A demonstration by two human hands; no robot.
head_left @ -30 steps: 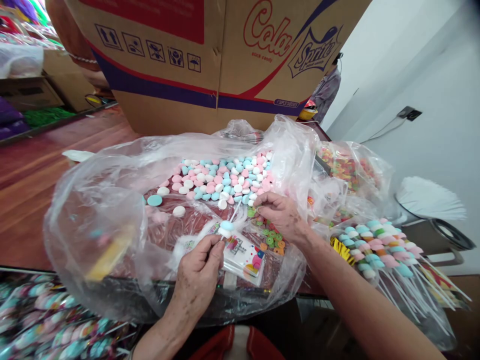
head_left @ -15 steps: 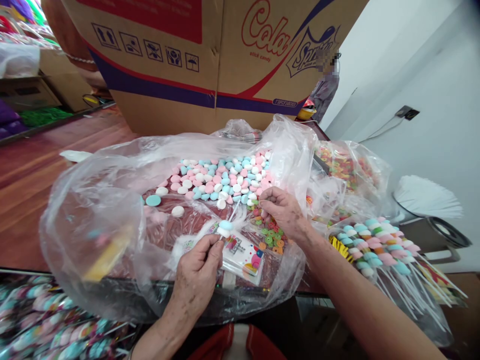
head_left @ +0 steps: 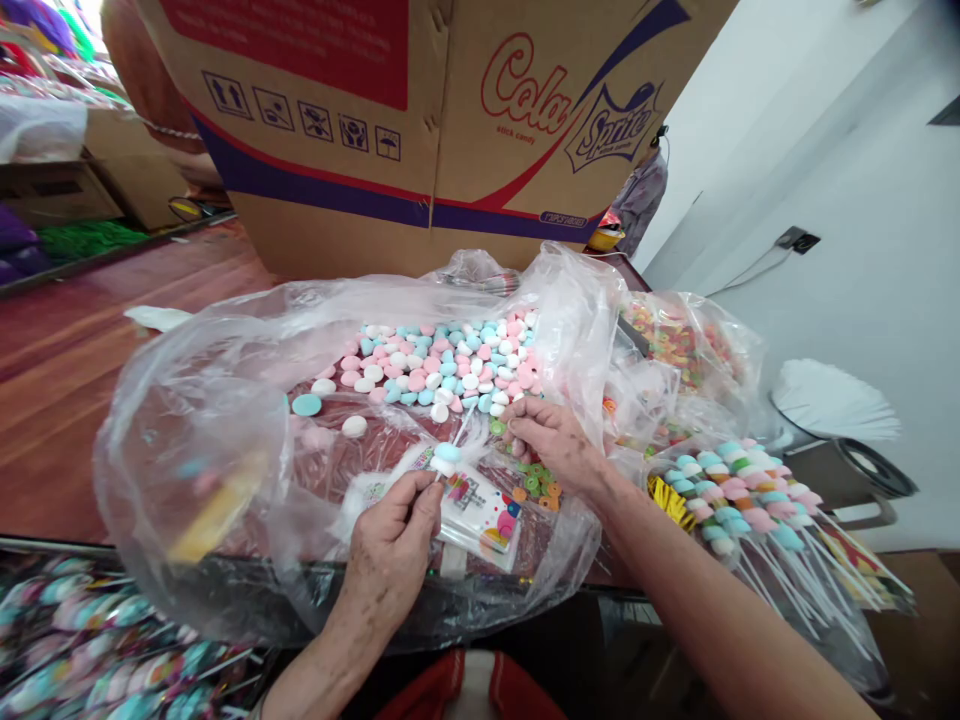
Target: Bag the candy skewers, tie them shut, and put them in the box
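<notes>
Landmark: a large cardboard box point(head_left: 420, 130) printed with "Cola" and "Sprite" stands at the rear of the worktop.
Worktop: reddish-brown wooden table point(head_left: 67, 370) stretching left of the box.
Wall: plain white wall point(head_left: 847, 160) right of the box, carrying a dark socket point(head_left: 797, 239) with a cable.
Left of the box: smaller cardboard boxes point(head_left: 67, 185).
Light: bright, even daylight.

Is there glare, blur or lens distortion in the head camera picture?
Head view: even daylight, pale sheen on the clear plastic bag; sharp in the centre on the pastel round candies and both hands; wide-lens bending tilts the brown cardboard box; bottom-left corner slightly soft.
</notes>
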